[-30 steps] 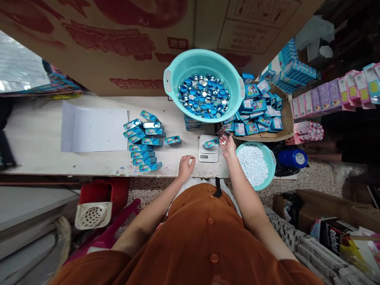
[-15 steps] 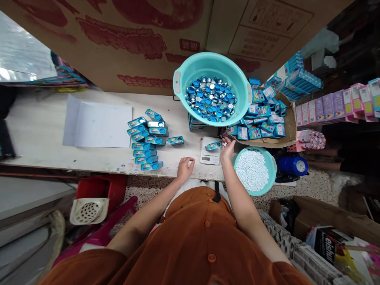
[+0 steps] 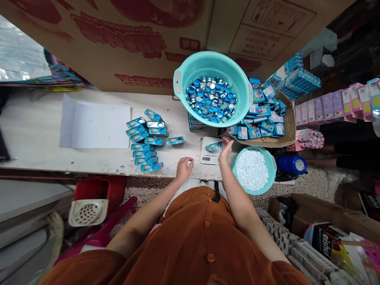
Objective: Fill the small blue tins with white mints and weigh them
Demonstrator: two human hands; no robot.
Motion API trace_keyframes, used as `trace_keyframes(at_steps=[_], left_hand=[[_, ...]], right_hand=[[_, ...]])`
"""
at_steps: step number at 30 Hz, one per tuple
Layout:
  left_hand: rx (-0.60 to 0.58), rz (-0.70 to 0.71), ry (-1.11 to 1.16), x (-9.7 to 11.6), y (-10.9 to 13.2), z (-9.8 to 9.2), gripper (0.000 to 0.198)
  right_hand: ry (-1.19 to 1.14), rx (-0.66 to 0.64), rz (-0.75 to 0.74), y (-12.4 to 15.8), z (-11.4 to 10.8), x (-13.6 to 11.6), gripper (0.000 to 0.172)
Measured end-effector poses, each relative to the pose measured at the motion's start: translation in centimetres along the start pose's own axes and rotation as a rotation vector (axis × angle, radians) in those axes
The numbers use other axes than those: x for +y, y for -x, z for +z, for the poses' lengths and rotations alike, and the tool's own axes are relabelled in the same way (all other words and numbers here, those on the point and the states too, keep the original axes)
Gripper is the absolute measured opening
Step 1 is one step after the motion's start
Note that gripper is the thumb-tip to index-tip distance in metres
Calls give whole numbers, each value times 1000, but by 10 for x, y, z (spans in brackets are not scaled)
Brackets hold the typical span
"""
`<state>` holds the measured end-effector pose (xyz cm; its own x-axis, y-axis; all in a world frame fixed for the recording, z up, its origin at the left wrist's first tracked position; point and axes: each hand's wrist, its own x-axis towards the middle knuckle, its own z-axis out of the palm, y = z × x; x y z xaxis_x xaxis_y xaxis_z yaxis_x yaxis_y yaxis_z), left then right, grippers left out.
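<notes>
A small blue tin [image 3: 213, 146] lies on a white scale [image 3: 209, 154] near the table's front edge. My right hand [image 3: 225, 149] is right beside the tin, its fingers curled close to the tin's right end; what they hold is too small to make out. My left hand [image 3: 184, 167] rests on the table edge left of the scale with its fingers loosely curled and nothing visible in it. A small teal bowl of white tablets [image 3: 253, 169] sits just right of my right hand.
A large teal basin [image 3: 184, 76] of blue and silver caps stands behind the scale. Several filled blue tins [image 3: 145, 140] lie in rows to the left, by a white sheet [image 3: 95, 126]. A cardboard tray [image 3: 288, 118] of blue tins is at right. Cartons wall the back.
My right hand has moved slightly left, closer against the tin on the scale. The camera has shifted a little. My left hand has stayed in place.
</notes>
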<state>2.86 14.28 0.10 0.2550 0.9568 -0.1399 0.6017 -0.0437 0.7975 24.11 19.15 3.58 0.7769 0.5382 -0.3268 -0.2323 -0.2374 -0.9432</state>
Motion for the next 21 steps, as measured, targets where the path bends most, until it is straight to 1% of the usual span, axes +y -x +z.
trace_keyframes(at_steps=[2, 4, 6, 8, 10, 12, 17, 19, 21], left_hand=[[-7, -7, -8, -1, 0, 0, 13], [-6, -6, -11, -4, 1, 1, 12], [-9, 4, -11, -7, 1, 5, 11], [-33, 12, -14, -9, -1, 12, 8], [-75, 4, -26, -8, -6, 23, 8], [-105, -25, -46, -3, -17, 36, 11], [-89, -59, -127, 17, -53, 67, 18], [-88, -63, -174, 22, -64, 76, 16], [-93, -74, -222, 25, -71, 83, 12]], right_hand=[[5, -14, -25, 2, -1, 0, 50], [29, -4, -53, 4, -8, -1, 48], [84, 27, -83, 5, -20, -1, 47], [154, 62, -106, 6, -39, 0, 47], [225, 104, -118, 6, -64, 3, 47], [310, 161, -131, 6, -93, 7, 47], [514, 298, -136, 6, -170, 16, 47], [621, 317, -127, 5, -197, 19, 45], [734, 277, -115, 2, -217, 23, 42]])
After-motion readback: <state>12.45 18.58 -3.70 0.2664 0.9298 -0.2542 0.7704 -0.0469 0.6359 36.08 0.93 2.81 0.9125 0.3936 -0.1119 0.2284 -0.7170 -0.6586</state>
